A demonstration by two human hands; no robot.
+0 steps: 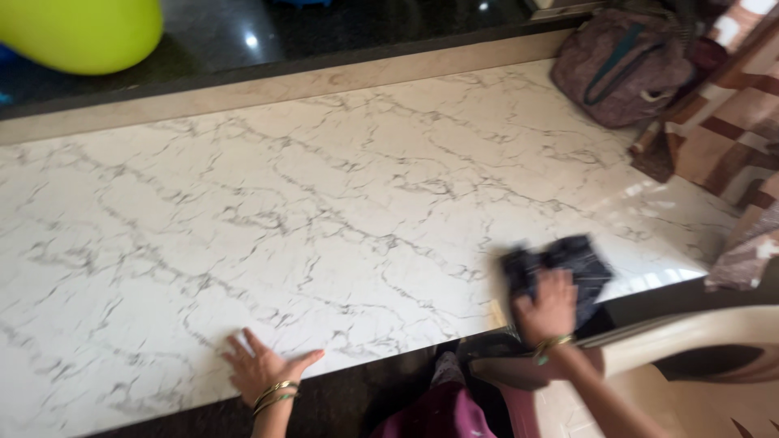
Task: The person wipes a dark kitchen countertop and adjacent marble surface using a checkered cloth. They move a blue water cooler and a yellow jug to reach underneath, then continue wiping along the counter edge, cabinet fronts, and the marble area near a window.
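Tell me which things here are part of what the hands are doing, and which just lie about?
In use:
right hand pressing a dark cloth
left hand flat on the marble surface

Lying about:
purple bag
yellow-green ball
checked fabric
beige chair

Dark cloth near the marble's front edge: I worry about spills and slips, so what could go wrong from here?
The dark cloth under the right hand sits close to the marble top's front edge and might slide off. The left hand braces flat at that same edge; it could slip on the glossy surface. A purple bag at the far corner may get nudged.
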